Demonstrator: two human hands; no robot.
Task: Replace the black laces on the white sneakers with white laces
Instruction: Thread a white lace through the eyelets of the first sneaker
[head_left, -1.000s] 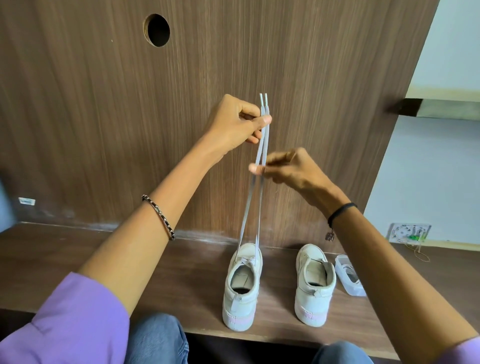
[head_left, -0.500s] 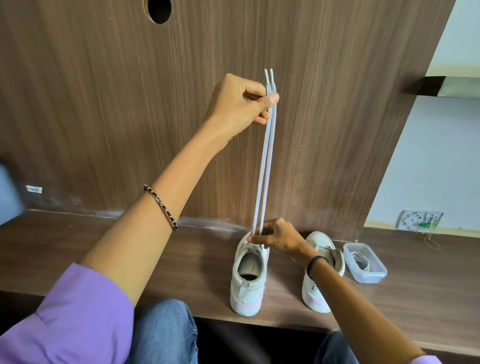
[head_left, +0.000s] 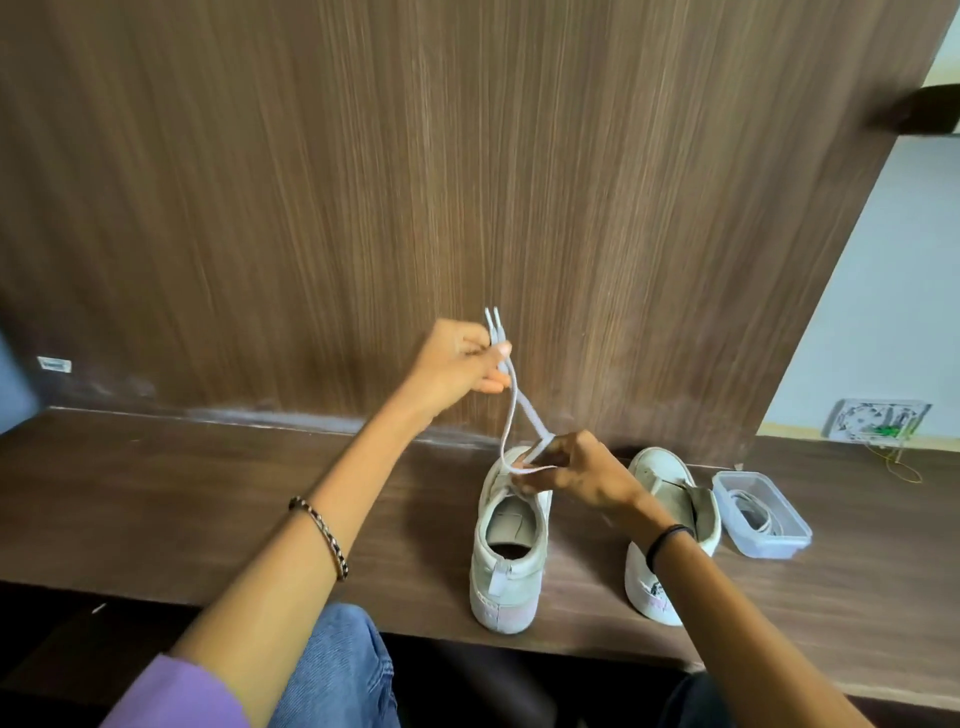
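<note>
Two white sneakers stand on the wooden ledge, heels toward me. The left sneaker (head_left: 509, 551) has a white lace (head_left: 514, 410) running up from its front eyelets. My left hand (head_left: 457, 364) pinches both lace tips together above the shoe. My right hand (head_left: 576, 473) grips the two strands low down, just above the shoe's tongue, and the lace hangs slack and bent between the hands. The right sneaker (head_left: 675, 499) stands beside it with no lace visible, partly hidden behind my right wrist.
A clear plastic box (head_left: 761, 512) with a coiled lace inside sits right of the shoes. The brown wooden ledge (head_left: 208, 483) ends close to my knees. A dark wood panel (head_left: 467, 182) rises directly behind. A wall socket (head_left: 878, 418) is at far right.
My left hand has come down with the lace tips, so the taut strands now sag. My right hand slid down the lace to the shoe and stays there.
</note>
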